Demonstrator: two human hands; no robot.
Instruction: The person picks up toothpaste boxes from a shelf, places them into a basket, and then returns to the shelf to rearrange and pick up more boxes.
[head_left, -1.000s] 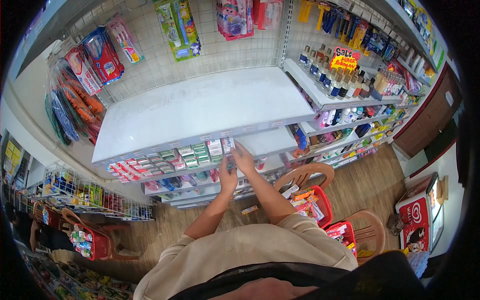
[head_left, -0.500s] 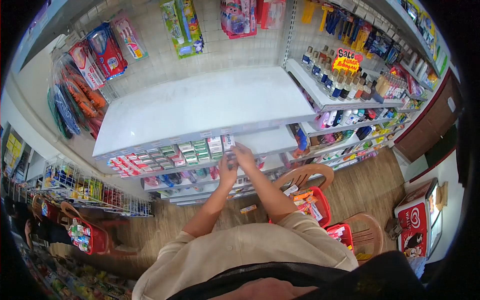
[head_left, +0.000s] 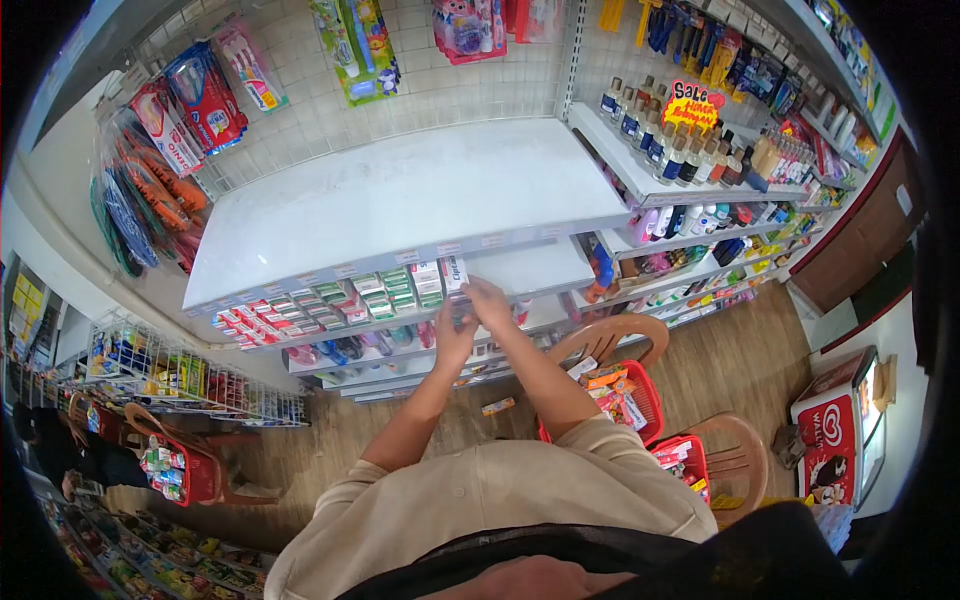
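Note:
A row of toothpaste boxes (head_left: 372, 295) fills the left part of the shelf under the bare white top board (head_left: 400, 200). At the row's right end stands a white Ciptadent toothpaste box (head_left: 453, 273), upright, its lettering facing up. My right hand (head_left: 488, 304) is at this box's lower right side, fingers stretched out and their tips close against it. Just below, at the shelf's front edge, my left hand (head_left: 457, 338) reaches up with fingers apart; I see nothing held in it. Whether its fingertips touch the boxes is hard to make out.
Red baskets of packaged goods (head_left: 648, 405) rest by brown plastic chairs (head_left: 625, 335) at lower right. Perfume bottles (head_left: 680, 150) line the right shelf. One small box (head_left: 497, 407) lies on the floor. At far left is a person in dark clothing (head_left: 85, 455).
My right hand has slipped slightly down from the Ciptadent box, showing more of its lettering. My left hand stays at the shelf edge. The view has shifted a little.

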